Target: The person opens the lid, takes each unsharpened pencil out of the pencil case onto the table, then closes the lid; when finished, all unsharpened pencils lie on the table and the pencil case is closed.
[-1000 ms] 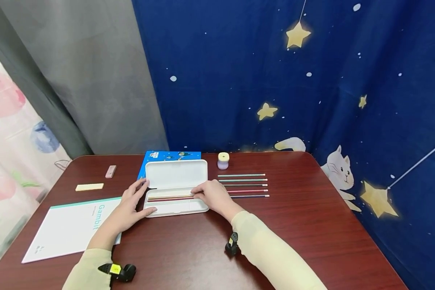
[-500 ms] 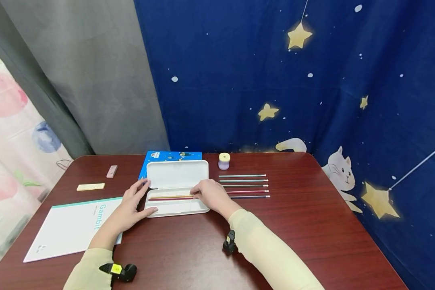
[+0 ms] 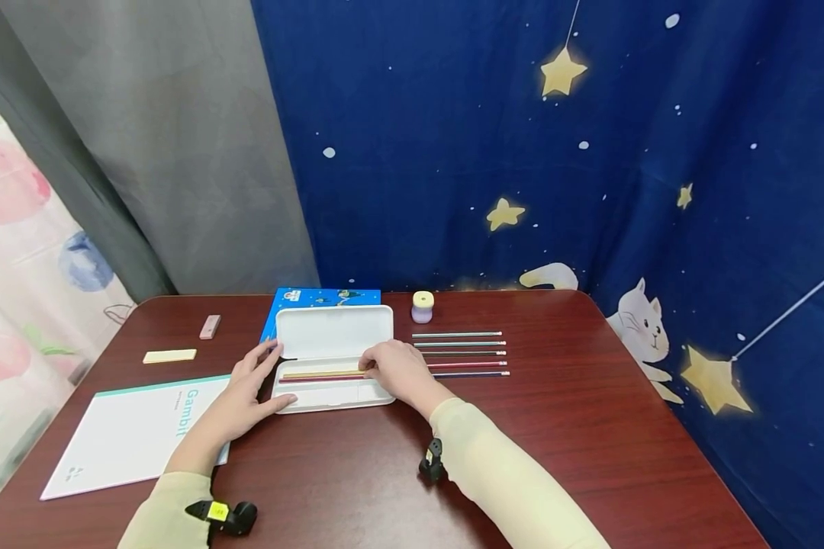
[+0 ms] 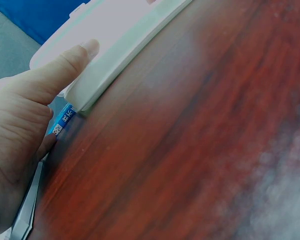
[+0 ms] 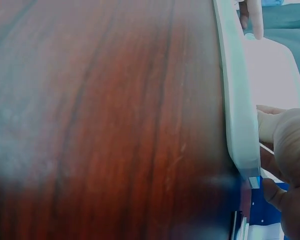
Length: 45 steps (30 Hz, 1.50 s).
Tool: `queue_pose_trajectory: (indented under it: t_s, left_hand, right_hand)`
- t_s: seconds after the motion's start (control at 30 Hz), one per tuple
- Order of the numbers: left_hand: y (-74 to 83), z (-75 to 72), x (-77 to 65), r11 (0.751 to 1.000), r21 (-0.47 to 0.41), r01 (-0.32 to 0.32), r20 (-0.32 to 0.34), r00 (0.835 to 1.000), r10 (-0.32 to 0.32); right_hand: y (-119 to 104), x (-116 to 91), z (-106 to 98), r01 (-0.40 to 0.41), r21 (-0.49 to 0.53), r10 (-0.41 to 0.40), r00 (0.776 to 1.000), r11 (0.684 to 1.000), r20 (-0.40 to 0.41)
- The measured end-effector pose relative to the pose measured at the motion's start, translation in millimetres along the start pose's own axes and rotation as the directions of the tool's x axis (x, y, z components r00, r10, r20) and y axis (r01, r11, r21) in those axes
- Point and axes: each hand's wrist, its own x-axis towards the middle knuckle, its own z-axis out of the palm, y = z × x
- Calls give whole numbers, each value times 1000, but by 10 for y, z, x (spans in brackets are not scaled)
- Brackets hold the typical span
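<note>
A white pencil case (image 3: 312, 399) lies open on the table, its lid (image 3: 336, 332) tipped back. Side by side inside it are a yellow pencil (image 3: 323, 374) and a red pencil (image 3: 323, 379). My right hand (image 3: 400, 371) reaches over the case's right end with fingers bent down onto the pencils, pinching at their right ends; which one is pinched is hidden under the hand. At the left end, my left hand (image 3: 250, 387) is spread, its thumb (image 4: 72, 65) resting along the front rim and its other fingers by the hinge.
Several pencils (image 3: 460, 344) lie in a row right of the case. A blue booklet (image 3: 329, 296) sits behind the lid, and a yellow-and-purple bottle-shaped item (image 3: 422, 307) beside it. To the left are a white notebook (image 3: 130, 438), a pale yellow strip (image 3: 169, 356) and a pink eraser (image 3: 209, 327).
My right hand and forearm have shifted slightly left over the case. My left hand stays at the case's left end, and the case has not moved.
</note>
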Motion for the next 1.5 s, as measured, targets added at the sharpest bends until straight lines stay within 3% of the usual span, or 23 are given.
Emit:
queue_pose_trajectory:
  t_s: [0.17, 0.33, 0.6, 0.83, 1.07, 1.5]
  left_hand:
    - [7, 9, 1, 1000, -7, -5, 0, 1000, 5]
    - [0, 12, 1, 1000, -10, -4, -3, 1000, 4]
    - [-9, 19, -7, 1000, -6, -14, -15, 1000, 14]
    - [-20, 34, 4, 1000, -1, -8, -7, 1000, 8]
    - [-38, 41, -2, 1000, -7, -7, -6, 1000, 7]
    - [-36, 53, 9, 1000, -6, -25, -13, 1000, 25]
  right_hand:
    - [53, -36, 34, 48, 100, -41, 997, 994, -70]
    - [111, -98, 5, 130, 213, -102, 985, 968, -138]
    - [362, -334, -170, 192, 247, -133, 963, 950, -235]
    - [791, -635, -334, 110, 281, -22, 954, 953, -298]
    - [1131, -933, -472, 6, 313, 85, 957, 950, -277]
    - [1501, -1287, -467, -41, 330, 116, 971, 943, -210]
